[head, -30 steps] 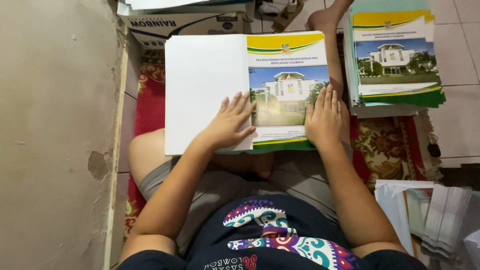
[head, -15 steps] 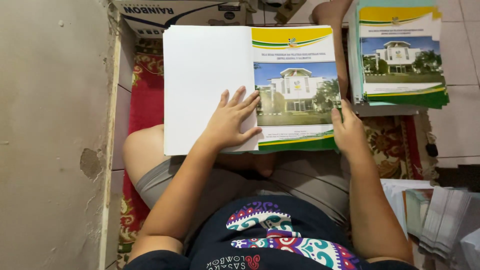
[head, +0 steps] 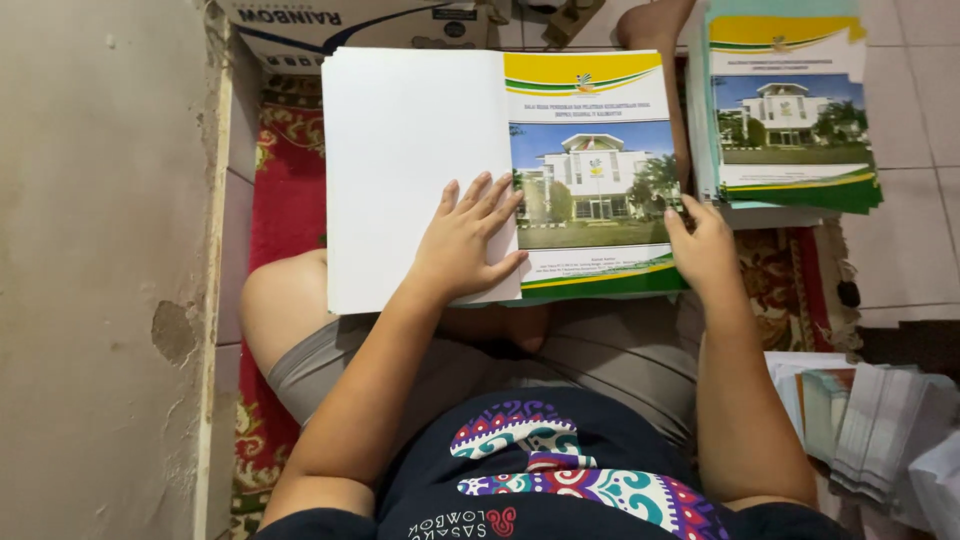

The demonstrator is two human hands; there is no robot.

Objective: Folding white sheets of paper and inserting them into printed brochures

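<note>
Centre frame, on lap: open booklet (head: 500, 170)
Left hand (head: 465, 240): spread flat, pressing blank page
Right hand (head: 705, 250): pinching cover edge
Upper right: finished stack (head: 790, 110) waiting

Wall (head: 90, 270): bare, beige plaster, chipped in one spot, ran along the far left, well beyond the left hand.
Floor (head: 925, 110): pale square tiles showed to the right, past the right hand.
Rug (head: 290, 190): red with a gold pattern, lay under the seated person, between wall and tiles.
Light: soft and even, without hard shadows.
</note>
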